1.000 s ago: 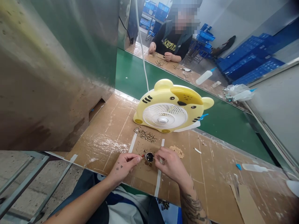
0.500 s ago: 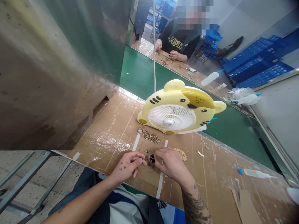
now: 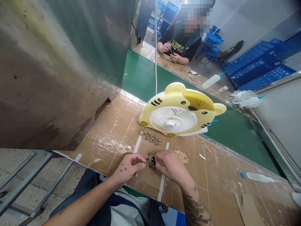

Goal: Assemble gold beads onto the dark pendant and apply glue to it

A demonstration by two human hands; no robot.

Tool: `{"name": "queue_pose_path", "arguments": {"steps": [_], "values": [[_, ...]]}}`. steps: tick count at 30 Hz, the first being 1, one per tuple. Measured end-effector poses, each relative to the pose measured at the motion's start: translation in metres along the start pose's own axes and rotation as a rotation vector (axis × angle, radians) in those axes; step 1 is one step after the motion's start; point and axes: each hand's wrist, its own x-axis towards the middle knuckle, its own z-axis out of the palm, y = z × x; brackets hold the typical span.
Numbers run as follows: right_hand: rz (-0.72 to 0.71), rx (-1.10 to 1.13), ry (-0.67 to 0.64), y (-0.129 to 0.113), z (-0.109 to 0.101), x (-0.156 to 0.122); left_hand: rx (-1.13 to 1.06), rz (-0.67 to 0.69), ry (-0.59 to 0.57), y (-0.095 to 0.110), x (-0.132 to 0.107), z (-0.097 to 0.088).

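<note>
My right hand (image 3: 171, 165) grips a small round metal part with a dark face (image 3: 152, 160) just above the cardboard-covered bench (image 3: 113, 131). My left hand (image 3: 128, 167) pinches a thin red-tipped tool (image 3: 145, 160) whose tip touches that part. A heap of small brass pieces (image 3: 150, 138) lies just beyond my hands. A second, paler heap (image 3: 182, 155) sits beside my right hand.
A yellow tiger-shaped desk fan (image 3: 181, 110) stands behind the heaps, its white cord (image 3: 155, 47) running up. A green conveyor belt (image 3: 138, 75) passes behind it. Across it a seated person (image 3: 180, 44) works. Squeeze bottles (image 3: 211, 80) and blue crates (image 3: 256, 67) are at right; a steel wall at left.
My hands keep the same grip on the part and the tool, hardly shifting. The person across the belt has raised one hand off the bench.
</note>
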Motion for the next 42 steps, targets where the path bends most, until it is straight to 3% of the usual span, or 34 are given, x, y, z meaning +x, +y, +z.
{"name": "queue_pose_path", "arguments": {"steps": [5,10,15,20,26,42], "values": [[0.006,0.135,0.09,0.004,-0.001,-0.004,-0.011,-0.033,0.032,0.0,-0.001,0.0],[0.087,0.517,0.253,0.006,0.005,-0.014,-0.032,-0.059,0.063,0.009,-0.001,0.01],[0.182,0.946,0.356,0.002,0.024,-0.026,-0.053,-0.046,0.019,0.016,0.0,0.027],[0.179,1.135,0.417,-0.004,0.032,-0.035,-0.062,-0.046,0.004,0.021,-0.002,0.039],[0.158,1.105,0.429,-0.012,0.027,-0.042,-0.044,-0.053,-0.004,0.021,-0.009,0.044],[0.087,0.701,0.521,-0.025,0.011,-0.054,0.013,-0.06,-0.014,0.017,-0.014,0.05]]}}
